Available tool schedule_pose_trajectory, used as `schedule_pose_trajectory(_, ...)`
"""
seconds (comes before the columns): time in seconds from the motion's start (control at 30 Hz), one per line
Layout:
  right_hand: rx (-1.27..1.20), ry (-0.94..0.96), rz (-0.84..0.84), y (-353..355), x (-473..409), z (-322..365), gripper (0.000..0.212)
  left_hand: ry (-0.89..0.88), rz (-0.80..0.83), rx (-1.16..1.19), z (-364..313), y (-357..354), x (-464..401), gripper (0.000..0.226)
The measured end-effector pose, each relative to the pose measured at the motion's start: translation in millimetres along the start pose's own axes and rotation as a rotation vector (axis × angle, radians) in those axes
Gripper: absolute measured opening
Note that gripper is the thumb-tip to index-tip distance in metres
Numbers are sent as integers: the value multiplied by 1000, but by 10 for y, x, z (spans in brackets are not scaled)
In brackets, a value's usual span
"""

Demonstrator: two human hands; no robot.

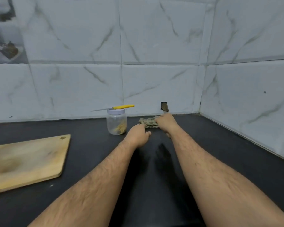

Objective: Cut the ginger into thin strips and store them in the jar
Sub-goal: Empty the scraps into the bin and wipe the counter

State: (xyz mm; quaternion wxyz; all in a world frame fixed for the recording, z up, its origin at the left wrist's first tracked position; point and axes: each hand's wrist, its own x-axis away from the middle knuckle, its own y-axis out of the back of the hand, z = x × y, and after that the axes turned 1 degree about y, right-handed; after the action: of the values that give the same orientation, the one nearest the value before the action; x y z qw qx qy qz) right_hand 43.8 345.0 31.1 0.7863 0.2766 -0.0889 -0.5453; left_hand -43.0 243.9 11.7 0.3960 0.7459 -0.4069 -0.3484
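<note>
Cleanup step, judging by capped jar (pixel 116 122) (strips inside, knife (pixel 116 108) across lid). Right hand (pixel 165 122) gripping cloth (pixel 147 122) at jar's 3 o'clock; left hand (pixel 138 135) curled at cloth's edge, grip unclear. Next: wipe counter (pixel 88 161).

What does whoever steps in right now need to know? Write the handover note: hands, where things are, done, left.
Hands: the right hand grips a crumpled checked cloth near the back wall; the left hand is at the cloth's near end, its grip unclear.
Things: the jar stands closed on the dark counter, ginger strips inside. The yellow-handled knife lies across its lid. The cutting board sits left, bare.
Done: cutting and storing look finished.
Left: probably only wiping up and moving the knife somewhere safer.
</note>
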Motion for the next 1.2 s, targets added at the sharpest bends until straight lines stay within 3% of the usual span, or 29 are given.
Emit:
schedule_pose_trajectory(0.23,-80,215,164,-308,1346,536,21,11,-99,30,328,627,1264,46)
schedule_pose_trajectory(0.47,-190,236,320,-1097,2031,998,33,244,-209,-9,1327,1356,2040,58)
schedule_pose_trajectory(0.8,83,244,408,-2007,2124,1341,53,642,-372,-34,2807,2083,2713,58)
schedule_pose_trajectory(0.97,228,219,398,-2281,2036,1345,48,847,-377,-3,3296,2199,2772,61)
schedule_pose_trajectory(1.1,201,193,398,-2367,2027,1351,50,876,-392,26,3429,2136,2739,58)
schedule_pose_trajectory(1.2,42,144,435,-2350,1989,1320,57,868,-441,69,3423,2140,2739,54)
